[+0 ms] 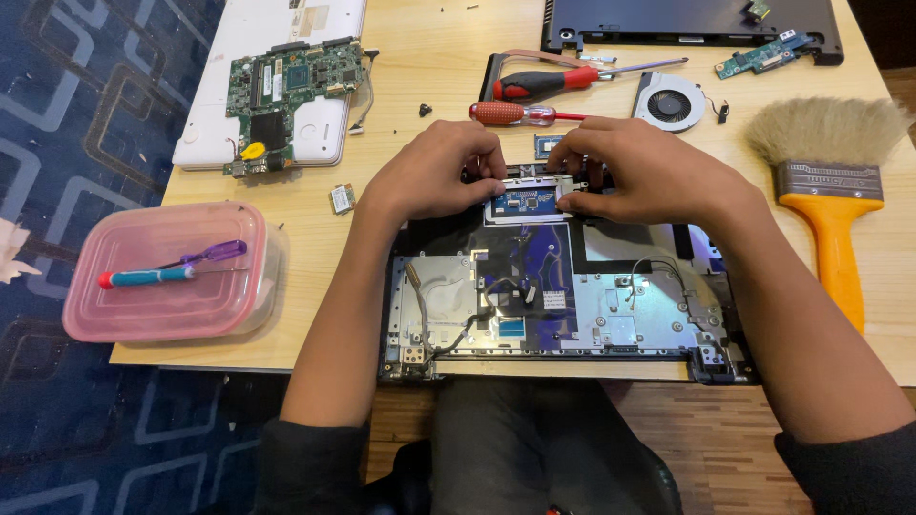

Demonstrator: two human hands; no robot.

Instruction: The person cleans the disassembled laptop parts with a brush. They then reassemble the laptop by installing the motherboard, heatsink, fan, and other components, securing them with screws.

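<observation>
Wooden table (429, 67): 2 screwdrivers (534, 95) lie beyond both hands (434, 176) (639, 172), fingers seemingly pinching the laptop's touchpad board (528, 201).

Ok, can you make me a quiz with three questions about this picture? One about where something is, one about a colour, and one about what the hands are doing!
1. Where does the small screwdriver with the purple handle lie?
A. on the pink box's lid
B. inside the open laptop
C. on the blue carpet

2. What colour is the handle of the big brush?
A. green
B. orange
C. white

3. What are the two hands doing?
A. holding the brush
B. resting flat on the table
C. both touching the small blue board at the far edge of the open laptop base

Answers:
1. A, it rests on top of the pink plastic box at the left.
2. B, the handle below the metal band is orange.
3. C, the left hand and right hand meet with fingertips at the blue board in the laptop base.
</observation>
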